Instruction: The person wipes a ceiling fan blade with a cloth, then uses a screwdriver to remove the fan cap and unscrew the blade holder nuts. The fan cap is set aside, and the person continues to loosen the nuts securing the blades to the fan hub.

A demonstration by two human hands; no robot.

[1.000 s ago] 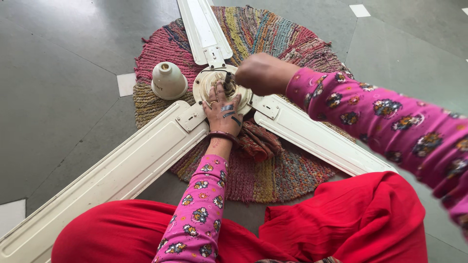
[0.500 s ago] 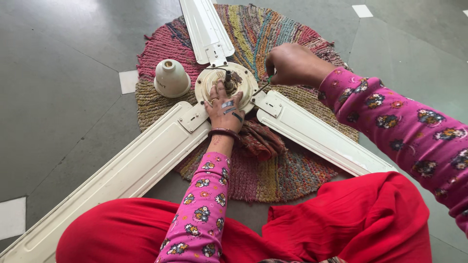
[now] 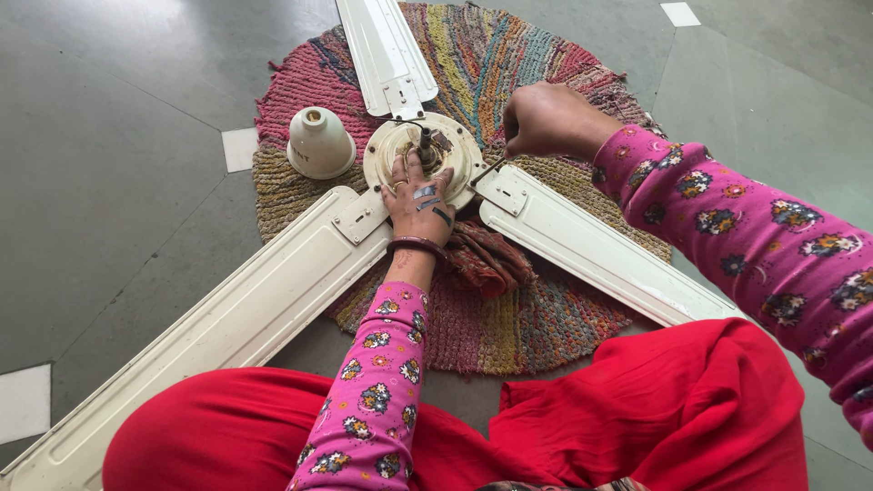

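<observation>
A cream ceiling fan lies on a round woven rug (image 3: 546, 300); its round motor hub (image 3: 386, 150) has a short dark shaft standing up at the middle. My left hand (image 3: 418, 205) rests flat on the near side of the hub, fingers spread. My right hand (image 3: 546, 118) is closed around a screwdriver (image 3: 488, 169) whose tip touches the bracket of the right blade (image 3: 591, 250). Two more blades run out, one to the lower left (image 3: 227, 323) and one to the top (image 3: 382, 50).
A cream bell-shaped fan cover (image 3: 317, 144) stands on the rug left of the hub. A crumpled red-brown cloth (image 3: 491, 259) lies under my left wrist. Grey tiled floor (image 3: 109, 164) surrounds the rug. My red-clad knees (image 3: 655, 418) fill the bottom of the view.
My right hand has moved from over the hub to the right, and the screwdriver tip has come down onto the right blade's bracket. My left hand has stayed on the hub.
</observation>
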